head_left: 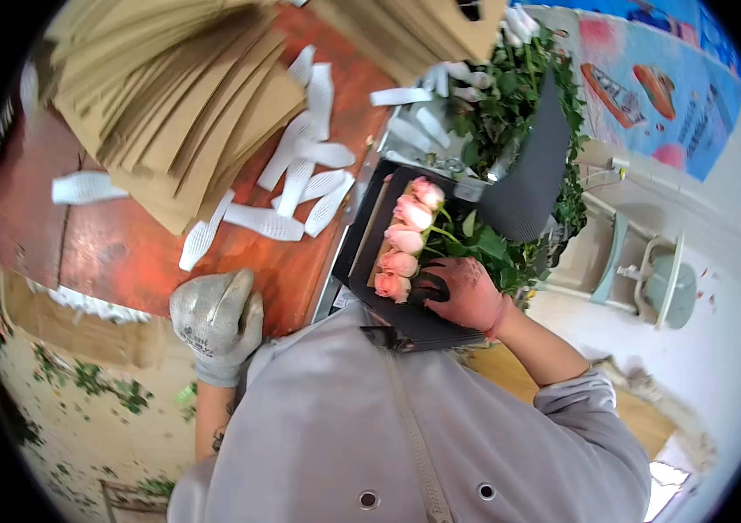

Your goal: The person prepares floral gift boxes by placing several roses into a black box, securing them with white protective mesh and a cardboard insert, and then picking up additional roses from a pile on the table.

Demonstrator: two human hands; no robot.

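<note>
Several pink roses (403,238) lie in a row, heads side by side, on a black corrugated sheet (440,324) close to my body. My right hand (466,295), in a reddish glove with dark fingertips, bends its fingers down just behind the nearest rose head, at its stem. The glove hides the stem itself. My left hand (218,321), in a grey-white glove, rests with curled fingers at the near edge of the reddish table (287,301). Nothing shows in it. White mesh sleeves (266,221) are scattered on the table beyond it.
Brown paper sheets (187,113) stand fanned out at the upper left. Green leafy stems (527,87) with white-sleeved heads fill the upper right, with a raised dark corrugated flap (527,174) before them. A chair (666,283) stands at right; leaves litter the floor (118,436).
</note>
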